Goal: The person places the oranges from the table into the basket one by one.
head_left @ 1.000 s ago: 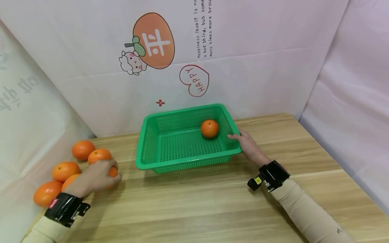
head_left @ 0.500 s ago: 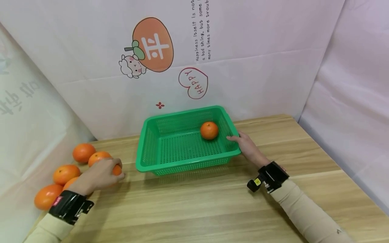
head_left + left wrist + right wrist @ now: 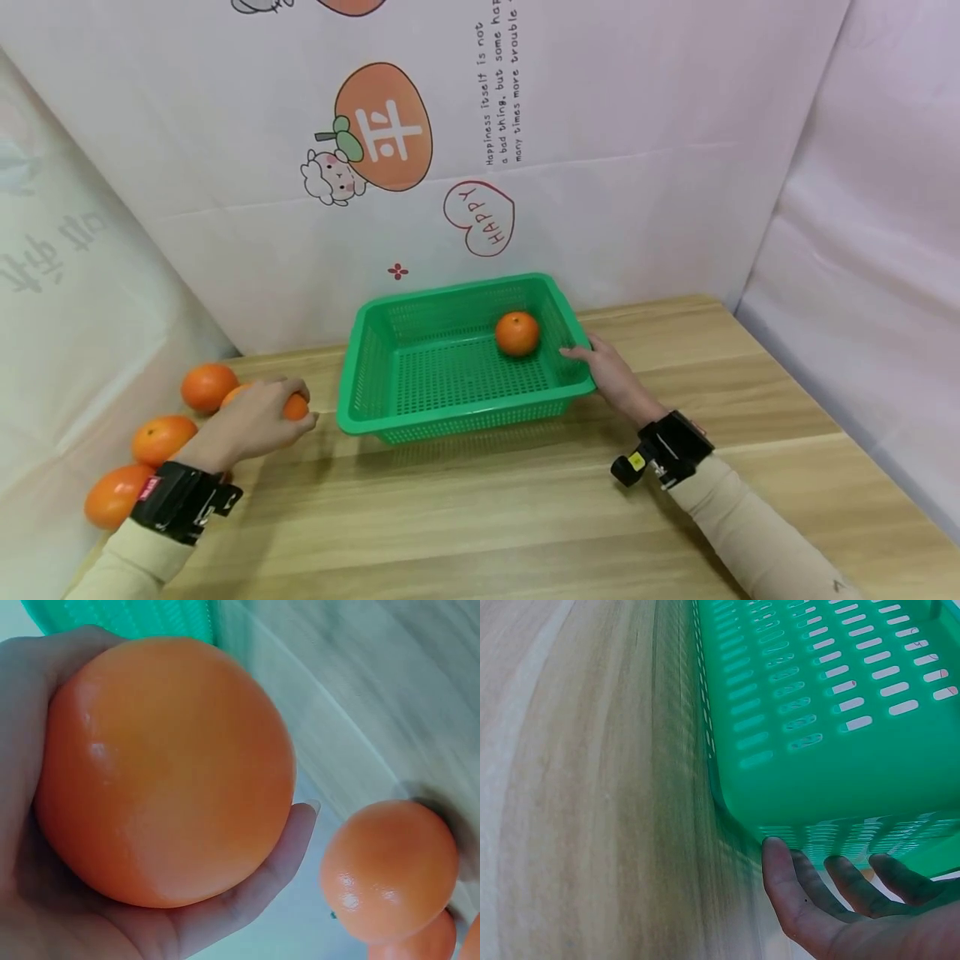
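An orange point(image 3: 165, 772) sits in the grip of my left hand point(image 3: 255, 423), fingers and thumb wrapped round it. In the head view the hand covers most of that orange point(image 3: 296, 407), left of the green basket point(image 3: 468, 415). My right hand point(image 3: 618, 379) holds the basket's right end, thumb over the rim. In the right wrist view its fingers point(image 3: 780, 862) press against the outside of the basket wall point(image 3: 817, 780). A single orange point(image 3: 517, 333) lies inside the basket near its right end.
More oranges lie at the table's left edge: one at the back point(image 3: 209, 387), one in the middle point(image 3: 163, 440) and one nearer point(image 3: 118, 497). Another is partly hidden behind my left hand. A printed white cloth point(image 3: 615, 208) hangs behind the basket.
My left hand has lifted slightly with the orange and shifted a little to the right, away from the others. The right hand keeps its hold. The head view has tilted up slightly.
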{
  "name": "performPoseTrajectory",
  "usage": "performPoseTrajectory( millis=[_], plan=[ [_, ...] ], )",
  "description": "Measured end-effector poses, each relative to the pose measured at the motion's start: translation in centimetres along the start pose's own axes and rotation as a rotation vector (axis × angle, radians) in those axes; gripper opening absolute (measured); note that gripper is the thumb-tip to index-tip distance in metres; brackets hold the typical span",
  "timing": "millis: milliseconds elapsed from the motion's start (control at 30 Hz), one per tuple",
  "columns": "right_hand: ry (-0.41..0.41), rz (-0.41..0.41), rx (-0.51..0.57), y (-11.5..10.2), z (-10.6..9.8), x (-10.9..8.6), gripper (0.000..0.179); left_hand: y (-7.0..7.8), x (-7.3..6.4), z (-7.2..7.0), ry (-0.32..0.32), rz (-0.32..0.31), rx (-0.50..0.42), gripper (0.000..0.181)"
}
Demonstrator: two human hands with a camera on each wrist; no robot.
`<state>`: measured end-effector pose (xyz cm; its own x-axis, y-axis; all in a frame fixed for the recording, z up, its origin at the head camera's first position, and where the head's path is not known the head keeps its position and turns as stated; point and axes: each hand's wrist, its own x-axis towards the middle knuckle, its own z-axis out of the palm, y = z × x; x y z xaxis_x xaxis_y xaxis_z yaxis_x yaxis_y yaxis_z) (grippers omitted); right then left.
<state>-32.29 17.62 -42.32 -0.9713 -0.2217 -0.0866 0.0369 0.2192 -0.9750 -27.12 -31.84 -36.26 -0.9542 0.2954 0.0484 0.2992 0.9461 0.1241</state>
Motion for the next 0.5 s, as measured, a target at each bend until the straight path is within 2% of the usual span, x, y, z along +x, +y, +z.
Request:
performPoseTrajectory(
  millis=[167, 367, 500],
  plan=[
    [0.004, 0.000, -0.006, 0.3, 0.2, -0.1, 0.067, 0.1, 0.0, -0.3, 0.001, -0.001, -0.019, 0.030],
    [0.026, 0.008, -0.019, 0.2, 0.1, -0.2, 0.069, 0.4, 0.4, -1.5, 0.020, -0.001, -0.044, 0.031],
    [0.024, 0.005, -0.011, 0.2, 0.1, 0.0, 0.068, 0.4, 0.9, -2.2, 0.037, 0.011, -0.030, 0.032]
  ],
)
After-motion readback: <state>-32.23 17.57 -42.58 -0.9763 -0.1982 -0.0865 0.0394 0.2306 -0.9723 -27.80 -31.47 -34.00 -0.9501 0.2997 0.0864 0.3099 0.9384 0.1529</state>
